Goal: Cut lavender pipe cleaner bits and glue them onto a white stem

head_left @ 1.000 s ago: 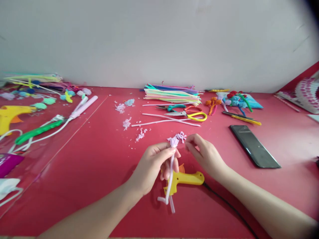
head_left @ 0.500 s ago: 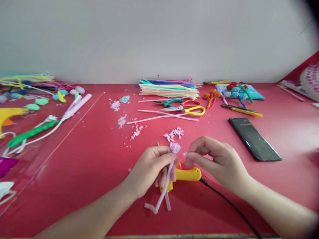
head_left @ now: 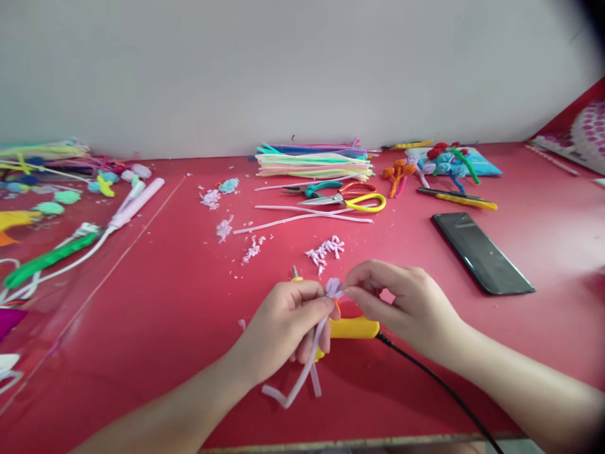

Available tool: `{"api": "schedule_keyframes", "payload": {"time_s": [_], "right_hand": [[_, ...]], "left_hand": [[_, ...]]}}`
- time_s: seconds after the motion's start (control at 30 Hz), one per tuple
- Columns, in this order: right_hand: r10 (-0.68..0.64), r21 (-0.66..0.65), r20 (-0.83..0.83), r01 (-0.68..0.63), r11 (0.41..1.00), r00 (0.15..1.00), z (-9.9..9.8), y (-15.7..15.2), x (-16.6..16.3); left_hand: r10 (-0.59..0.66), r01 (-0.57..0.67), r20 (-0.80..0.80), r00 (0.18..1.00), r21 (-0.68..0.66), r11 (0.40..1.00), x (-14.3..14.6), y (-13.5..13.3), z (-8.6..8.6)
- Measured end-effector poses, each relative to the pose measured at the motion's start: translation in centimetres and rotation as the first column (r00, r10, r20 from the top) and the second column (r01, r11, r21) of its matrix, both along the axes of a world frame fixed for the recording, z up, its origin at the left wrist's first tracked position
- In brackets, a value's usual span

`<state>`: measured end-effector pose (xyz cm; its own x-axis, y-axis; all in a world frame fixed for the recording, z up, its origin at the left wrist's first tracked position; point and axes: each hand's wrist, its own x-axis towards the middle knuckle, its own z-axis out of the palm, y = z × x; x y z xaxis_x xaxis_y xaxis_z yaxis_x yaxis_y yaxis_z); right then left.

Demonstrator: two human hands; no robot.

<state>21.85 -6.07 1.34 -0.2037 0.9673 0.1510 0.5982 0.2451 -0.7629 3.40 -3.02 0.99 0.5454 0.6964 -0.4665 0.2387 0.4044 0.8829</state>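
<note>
My left hand point(head_left: 286, 325) is closed around a lilac pipe-cleaner flower point(head_left: 333, 287), pinching it just below its tufted head. Its bent stem point(head_left: 302, 375) hangs down past my fingers. The fingertips of my right hand point(head_left: 401, 296) are pinched at the right edge of the head, on a short lilac pipe-cleaner piece that they mostly hide. Beneath both hands lies a yellow glue gun point(head_left: 354, 328), partly covered by my left hand. A clear glue stick point(head_left: 316, 380) pokes out of its near end. Several short lilac pieces point(head_left: 325, 251) lie just beyond.
Scissors point(head_left: 345, 200), pliers point(head_left: 321, 188) and a pipe-cleaner bundle point(head_left: 314, 162) lie at the back. A black phone point(head_left: 482, 252) rests on the right, and the glue gun's cord point(head_left: 435, 378) runs to the front edge. A pink corded tool point(head_left: 139, 205) lies left.
My right hand has moved left, bringing the short lilac piece from a small gap away up to the flower head. My left hand keeps its hold. The view has shifted slightly.
</note>
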Motion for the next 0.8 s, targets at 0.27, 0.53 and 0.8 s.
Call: {"api": "schedule_keyframes", "payload": {"time_s": [0.27, 0.53, 0.8], "right_hand": [[-0.035, 0.101, 0.059, 0.029, 0.994, 0.998, -0.7, -0.1, -0.2], [-0.052, 0.176, 0.116, 0.031, 0.984, 0.992, -1.1, -0.2, 0.0], [-0.055, 0.193, 0.122, 0.031, 0.981, 0.991, -1.2, -0.3, -0.2]], "left_hand": [[-0.024, 0.025, -0.031, 0.999, 0.050, 0.998, 0.0, -0.2, 0.0], [-0.030, 0.034, -0.045, 0.999, 0.076, 0.997, 0.0, -0.2, 0.0], [-0.031, 0.035, -0.040, 0.999, 0.090, 0.995, 0.1, -0.3, -0.1]]}}
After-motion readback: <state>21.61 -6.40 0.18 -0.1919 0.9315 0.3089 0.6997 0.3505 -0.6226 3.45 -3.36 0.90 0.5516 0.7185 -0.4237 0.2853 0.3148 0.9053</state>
